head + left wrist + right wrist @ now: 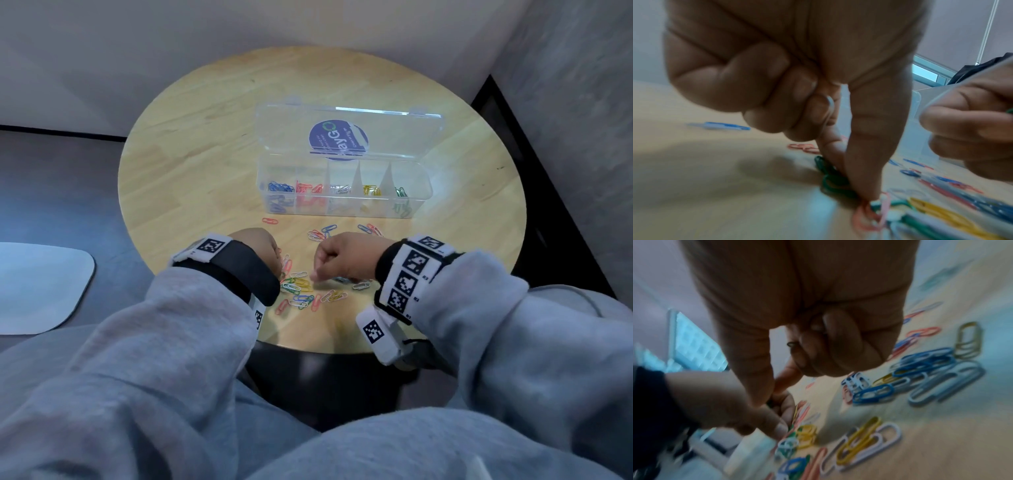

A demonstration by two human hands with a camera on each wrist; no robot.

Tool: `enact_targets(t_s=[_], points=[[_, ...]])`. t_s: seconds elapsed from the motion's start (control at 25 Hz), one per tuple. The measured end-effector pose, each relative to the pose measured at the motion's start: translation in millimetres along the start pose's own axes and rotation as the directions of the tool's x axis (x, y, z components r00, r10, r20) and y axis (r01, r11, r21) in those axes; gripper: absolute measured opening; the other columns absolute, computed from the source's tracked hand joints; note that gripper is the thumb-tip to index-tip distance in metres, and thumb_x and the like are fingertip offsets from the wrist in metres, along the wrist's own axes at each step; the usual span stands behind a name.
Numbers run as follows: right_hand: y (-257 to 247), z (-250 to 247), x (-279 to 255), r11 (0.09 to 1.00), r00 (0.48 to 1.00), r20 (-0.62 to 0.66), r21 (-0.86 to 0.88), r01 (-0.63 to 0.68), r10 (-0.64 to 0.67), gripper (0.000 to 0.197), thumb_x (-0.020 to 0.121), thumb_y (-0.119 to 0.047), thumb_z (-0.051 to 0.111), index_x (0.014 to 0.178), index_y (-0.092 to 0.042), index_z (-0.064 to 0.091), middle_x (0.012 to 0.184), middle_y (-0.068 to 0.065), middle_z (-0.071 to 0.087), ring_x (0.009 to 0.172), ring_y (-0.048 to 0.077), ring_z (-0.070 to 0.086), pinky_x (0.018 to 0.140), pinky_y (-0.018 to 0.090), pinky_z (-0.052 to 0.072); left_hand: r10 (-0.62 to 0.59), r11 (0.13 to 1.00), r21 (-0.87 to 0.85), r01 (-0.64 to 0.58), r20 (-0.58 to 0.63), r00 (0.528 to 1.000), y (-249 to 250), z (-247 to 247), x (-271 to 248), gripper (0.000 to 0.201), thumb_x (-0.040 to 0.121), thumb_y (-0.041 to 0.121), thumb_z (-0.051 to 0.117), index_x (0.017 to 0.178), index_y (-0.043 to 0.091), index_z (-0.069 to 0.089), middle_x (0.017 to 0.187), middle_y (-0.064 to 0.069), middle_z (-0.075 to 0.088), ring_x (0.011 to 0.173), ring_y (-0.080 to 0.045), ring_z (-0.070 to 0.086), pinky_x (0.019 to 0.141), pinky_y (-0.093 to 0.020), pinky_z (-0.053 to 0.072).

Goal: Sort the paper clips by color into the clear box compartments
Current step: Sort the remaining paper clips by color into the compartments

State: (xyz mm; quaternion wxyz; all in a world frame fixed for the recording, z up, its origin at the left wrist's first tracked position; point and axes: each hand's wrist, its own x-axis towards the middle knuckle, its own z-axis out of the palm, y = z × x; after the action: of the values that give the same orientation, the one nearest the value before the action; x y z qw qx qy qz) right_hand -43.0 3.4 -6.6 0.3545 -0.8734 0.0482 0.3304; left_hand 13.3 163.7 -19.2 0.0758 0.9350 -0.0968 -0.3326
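The clear box (346,209) stands open mid-table, its compartments holding blue, red, white, yellow and green clips from left to right. Loose mixed paper clips (305,291) lie in front of it. My left hand (278,263) reaches its thumb and index finger down to green clips (830,178), while its curled fingers keep a pale clip (830,104) tucked against the palm. My right hand (314,275) hovers just to the right over the pile. Its curled fingers hold a dark green clip (791,344), and its thumb and index finger point down beside the left hand (725,402).
The round wooden table (205,164) is small, with its near edge just under my wrists. More loose clips (322,233) lie between my hands and the box. The box lid (349,133) stands up behind the compartments. A white pad (37,287) lies off to the left.
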Motion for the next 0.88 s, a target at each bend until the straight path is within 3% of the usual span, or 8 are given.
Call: enact_targets(t_s=[0.08, 0.2, 0.32, 0.4, 0.48, 0.6, 0.76, 0.88], points=[[-13, 8, 3, 0.985, 0.999, -0.001, -0.168, 0.047, -0.048, 0.012, 0.079, -0.025, 0.070, 0.078, -0.026, 0.059, 0.058, -0.010, 0.046, 0.053, 0.005, 0.042, 0.052, 0.021, 0.033, -0.007, 1.000, 0.025, 0.007, -0.001, 1.000, 0, 1, -1, 0.010, 0.075, 0.019, 0.069, 0.083, 0.012, 0.069, 0.081, -0.004, 0.065, 0.073, -0.021, 0.055, 0.063, -0.024, 0.039], [-23, 21, 11, 0.958, 0.997, -0.021, -0.279, 0.066, -0.075, 0.016, 0.078, -0.024, 0.069, 0.088, -0.031, 0.059, 0.062, -0.010, 0.047, 0.057, 0.009, 0.050, 0.053, 0.023, 0.038, -0.011, 0.999, -0.032, 0.012, 0.017, 1.000, -3, -4, -2, 0.007, 0.076, 0.021, 0.066, 0.075, 0.014, 0.066, 0.072, -0.003, 0.058, 0.068, -0.020, 0.050, 0.063, -0.025, 0.038], [-28, 27, 16, 0.926, 0.995, -0.041, -0.371, 0.065, -0.086, 0.022, 0.078, -0.026, 0.070, 0.098, -0.027, 0.060, 0.065, -0.010, 0.048, 0.064, 0.015, 0.054, 0.058, 0.025, 0.044, -0.026, 0.969, -0.246, 0.035, 0.039, 0.999, -11, -20, -5, 0.013, 0.080, 0.021, 0.064, 0.070, 0.011, 0.063, 0.064, -0.003, 0.053, 0.063, -0.021, 0.047, 0.063, -0.024, 0.036], [-31, 29, 18, 0.891, 0.992, -0.055, -0.448, 0.076, -0.112, 0.022, 0.079, -0.024, 0.068, 0.099, -0.023, 0.060, 0.067, -0.010, 0.048, 0.067, 0.017, 0.053, 0.054, 0.023, 0.040, -0.046, 0.851, -0.521, 0.062, 0.044, 0.998, -15, -31, -7, 0.020, 0.085, 0.010, 0.055, 0.064, 0.008, 0.054, 0.061, -0.003, 0.047, 0.054, -0.018, 0.039, 0.053, -0.022, 0.031], [-33, 31, 20, 0.857, 0.992, -0.060, -0.511, 0.065, -0.111, 0.020, 0.079, -0.016, 0.063, 0.099, -0.018, 0.061, 0.076, -0.006, 0.053, 0.070, 0.017, 0.050, 0.048, 0.021, 0.034, -0.095, 0.654, -0.751, 0.091, 0.038, 0.995, -18, -37, -8, 0.023, 0.086, 0.004, 0.047, 0.063, 0.009, 0.048, 0.052, -0.002, 0.051, 0.049, -0.013, 0.039, 0.044, -0.016, 0.032], [-32, 28, 21, 0.855, 0.996, -0.067, -0.518, 0.020, -0.064, 0.022, 0.078, -0.010, 0.055, 0.099, -0.015, 0.063, 0.093, 0.002, 0.062, 0.076, 0.020, 0.055, 0.051, 0.020, 0.037, -0.132, 0.487, -0.867, 0.102, 0.043, 0.990, -24, -40, -9, 0.023, 0.087, 0.004, 0.042, 0.064, 0.007, 0.046, 0.054, -0.004, 0.055, 0.036, -0.008, 0.045, 0.035, -0.009, 0.035], [-28, 24, 20, 0.861, 0.998, -0.060, -0.509, -0.002, -0.033, 0.011, 0.078, -0.013, 0.056, 0.088, -0.017, 0.059, 0.096, 0.004, 0.067, 0.083, 0.022, 0.060, 0.059, 0.025, 0.044, -0.114, 0.519, -0.848, 0.107, 0.056, 0.992, -21, -37, -9, 0.025, 0.087, 0.000, 0.037, 0.064, 0.007, 0.041, 0.062, -0.007, 0.046, 0.049, -0.013, 0.037, 0.033, -0.009, 0.030], [-27, 19, 18, 0.856, 0.998, -0.041, -0.517, 0.020, -0.047, 0.006, 0.081, -0.015, 0.057, 0.085, -0.018, 0.055, 0.088, 0.000, 0.058, 0.078, 0.020, 0.053, 0.053, 0.022, 0.038, -0.136, 0.568, -0.810, 0.149, 0.087, 0.987, -18, -30, -6, 0.026, 0.090, 0.002, 0.037, 0.066, 0.009, 0.044, 0.061, -0.006, 0.041, 0.049, -0.013, 0.032, 0.033, -0.010, 0.026]])
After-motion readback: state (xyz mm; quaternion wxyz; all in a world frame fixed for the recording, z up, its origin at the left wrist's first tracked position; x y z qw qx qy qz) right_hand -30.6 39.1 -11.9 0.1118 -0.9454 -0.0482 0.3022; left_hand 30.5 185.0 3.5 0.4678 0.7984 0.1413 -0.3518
